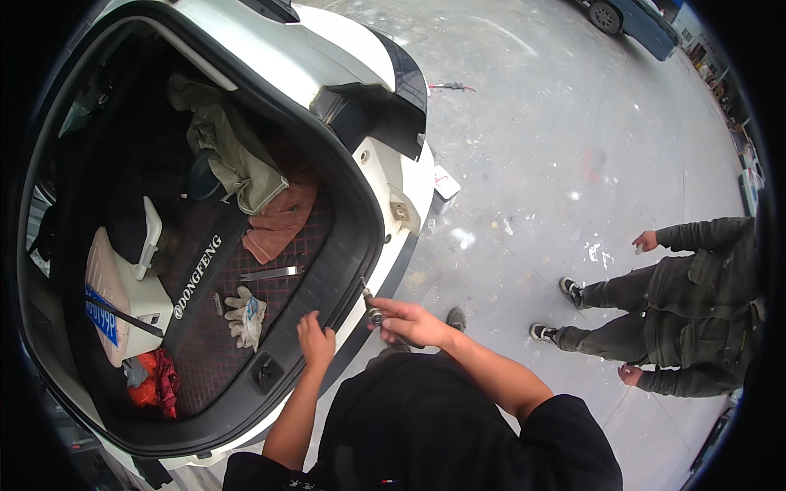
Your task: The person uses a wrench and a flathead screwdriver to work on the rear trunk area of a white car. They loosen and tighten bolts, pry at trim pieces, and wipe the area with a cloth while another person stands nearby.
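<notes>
My right hand (409, 323) is closed around a drill (372, 308), whose thin bit points at the rear edge of the white car (383, 176). Most of the drill's body is hidden under the hand. My left hand (316, 339) is over the black boot sill (332, 307), fingers apart and holding nothing; whether it touches the sill I cannot tell. Inside the boot, near that hand, lie a pale work glove (237, 317) and a flat metal pry tool (277, 273).
The boot also holds a reddish cloth (282, 217), a khaki garment (246, 176), a white box (151, 299) and a red-orange bag (160, 383). A white container (444, 188) stands on the floor beside the car. Another person (688, 307) stands at right.
</notes>
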`<move>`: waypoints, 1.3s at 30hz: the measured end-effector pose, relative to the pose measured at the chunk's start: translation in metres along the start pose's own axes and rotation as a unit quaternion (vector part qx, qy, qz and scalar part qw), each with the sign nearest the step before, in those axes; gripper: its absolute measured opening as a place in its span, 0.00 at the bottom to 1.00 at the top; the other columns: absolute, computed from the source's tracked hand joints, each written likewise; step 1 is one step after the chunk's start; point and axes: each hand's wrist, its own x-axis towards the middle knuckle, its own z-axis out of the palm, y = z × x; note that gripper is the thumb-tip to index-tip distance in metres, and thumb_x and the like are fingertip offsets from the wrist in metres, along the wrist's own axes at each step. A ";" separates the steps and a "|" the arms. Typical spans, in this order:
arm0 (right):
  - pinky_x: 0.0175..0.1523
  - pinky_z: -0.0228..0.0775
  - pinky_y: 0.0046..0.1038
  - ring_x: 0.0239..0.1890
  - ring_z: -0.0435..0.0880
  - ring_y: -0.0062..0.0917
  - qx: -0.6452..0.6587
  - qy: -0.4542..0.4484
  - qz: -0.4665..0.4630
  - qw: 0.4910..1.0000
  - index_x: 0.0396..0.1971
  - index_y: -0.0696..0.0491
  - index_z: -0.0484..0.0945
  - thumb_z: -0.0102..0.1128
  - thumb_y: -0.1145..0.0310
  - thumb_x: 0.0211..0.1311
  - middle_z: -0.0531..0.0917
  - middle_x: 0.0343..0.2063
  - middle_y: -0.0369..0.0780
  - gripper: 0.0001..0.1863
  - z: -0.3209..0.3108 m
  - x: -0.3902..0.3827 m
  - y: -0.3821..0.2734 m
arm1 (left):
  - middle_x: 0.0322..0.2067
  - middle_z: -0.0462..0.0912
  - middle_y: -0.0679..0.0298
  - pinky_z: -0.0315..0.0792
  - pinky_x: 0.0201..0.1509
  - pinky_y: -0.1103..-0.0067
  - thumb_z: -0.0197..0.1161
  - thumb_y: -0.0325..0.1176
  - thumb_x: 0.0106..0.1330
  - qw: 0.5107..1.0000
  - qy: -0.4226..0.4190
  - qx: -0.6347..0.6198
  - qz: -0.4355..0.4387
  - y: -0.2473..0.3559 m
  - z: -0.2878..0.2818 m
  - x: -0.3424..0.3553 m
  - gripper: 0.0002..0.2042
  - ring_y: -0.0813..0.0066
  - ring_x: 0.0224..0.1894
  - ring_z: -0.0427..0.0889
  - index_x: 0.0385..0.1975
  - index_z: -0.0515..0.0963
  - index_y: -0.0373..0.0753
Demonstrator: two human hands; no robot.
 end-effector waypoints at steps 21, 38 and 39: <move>0.23 0.57 0.20 0.19 0.67 0.12 -0.028 0.472 -0.089 0.877 0.46 0.60 0.77 0.60 0.65 0.59 0.72 0.17 0.30 0.18 -0.109 0.011 0.037 | 0.40 0.82 0.49 0.72 0.52 0.69 0.58 0.39 0.54 0.926 -0.240 0.034 -0.289 -0.074 0.028 -0.143 0.19 0.54 0.47 0.80 0.43 0.77 0.35; 0.25 0.63 0.23 0.19 0.71 0.16 -0.158 0.448 -0.079 0.877 0.47 0.61 0.77 0.61 0.63 0.58 0.74 0.16 0.33 0.21 -0.130 0.022 0.048 | 0.43 0.81 0.51 0.72 0.52 0.70 0.56 0.39 0.60 0.940 -0.276 -0.034 -0.199 -0.005 0.037 -0.109 0.19 0.57 0.47 0.80 0.47 0.75 0.34; 0.24 0.63 0.23 0.19 0.72 0.16 -0.240 0.432 -0.096 0.864 0.48 0.61 0.76 0.61 0.62 0.58 0.75 0.16 0.34 0.22 -0.126 0.020 0.047 | 0.43 0.81 0.51 0.72 0.52 0.70 0.56 0.39 0.60 0.939 -0.278 -0.033 -0.199 -0.007 0.037 -0.109 0.19 0.57 0.47 0.80 0.47 0.75 0.35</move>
